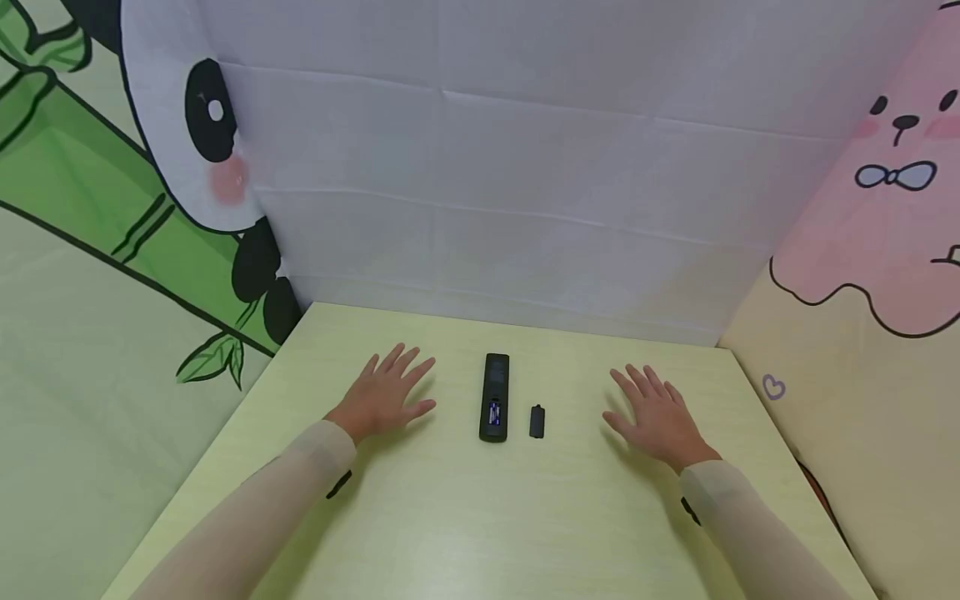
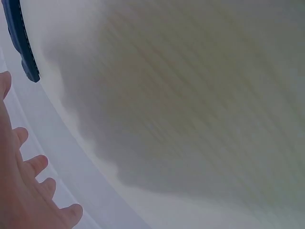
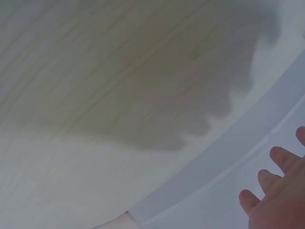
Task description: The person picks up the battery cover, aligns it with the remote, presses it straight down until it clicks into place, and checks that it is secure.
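Observation:
A black remote control (image 1: 494, 387) lies upright in the head view at mid-table, its battery compartment uncovered. Inside that compartment shows a blue-and-silver battery (image 1: 494, 413); whether there is more than one I cannot tell. Just right of the remote is its small dark battery cover (image 1: 537, 422), lying apart from it. My left hand (image 1: 381, 396) is held over the table left of the remote, fingers spread, holding nothing. To the right of the cover, my right hand (image 1: 655, 417) hovers with fingers spread, also holding nothing. Part of the remote (image 2: 20, 40) appears at the left wrist view's upper left.
The pale wooden table (image 1: 465, 517) carries the remote and cover. A white cloth (image 1: 525, 183) hangs behind its far edge. Printed cloths with a panda (image 1: 195, 183) and a pink animal (image 1: 892, 217) stand at the left and right sides.

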A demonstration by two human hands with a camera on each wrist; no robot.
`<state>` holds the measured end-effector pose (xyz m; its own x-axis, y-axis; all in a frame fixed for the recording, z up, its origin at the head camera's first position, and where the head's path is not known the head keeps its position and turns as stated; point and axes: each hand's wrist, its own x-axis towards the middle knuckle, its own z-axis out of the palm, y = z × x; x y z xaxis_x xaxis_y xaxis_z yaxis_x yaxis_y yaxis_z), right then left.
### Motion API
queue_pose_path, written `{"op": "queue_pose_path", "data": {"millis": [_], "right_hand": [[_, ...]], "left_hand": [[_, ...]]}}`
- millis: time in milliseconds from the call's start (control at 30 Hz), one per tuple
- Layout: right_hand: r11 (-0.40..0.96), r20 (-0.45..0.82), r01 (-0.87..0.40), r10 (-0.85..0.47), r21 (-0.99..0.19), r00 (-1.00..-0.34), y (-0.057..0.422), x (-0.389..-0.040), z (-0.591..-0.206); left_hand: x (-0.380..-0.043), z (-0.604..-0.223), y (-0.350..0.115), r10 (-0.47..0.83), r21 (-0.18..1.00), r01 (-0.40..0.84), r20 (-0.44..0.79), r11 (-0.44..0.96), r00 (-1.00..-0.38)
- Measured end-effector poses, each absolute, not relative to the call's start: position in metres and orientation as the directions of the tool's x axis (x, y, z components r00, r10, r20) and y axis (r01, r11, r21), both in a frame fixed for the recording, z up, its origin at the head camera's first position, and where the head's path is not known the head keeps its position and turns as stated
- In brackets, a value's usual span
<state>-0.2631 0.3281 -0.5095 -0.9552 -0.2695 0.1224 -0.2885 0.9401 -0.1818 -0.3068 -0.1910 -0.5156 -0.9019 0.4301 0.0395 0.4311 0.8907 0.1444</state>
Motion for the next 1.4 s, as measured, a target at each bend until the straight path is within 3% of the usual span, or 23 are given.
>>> {"op": "queue_pose_path", "data": {"millis": [1400], "right_hand": [[0.935, 0.099, -0.303, -0.289, -0.187, -0.952, 0.308, -0.263, -0.513]], "left_hand": [[-0.302, -0.517, -0.175, 0.465, 0.148, 0.459, -0.007, 0.876, -0.885]]}}
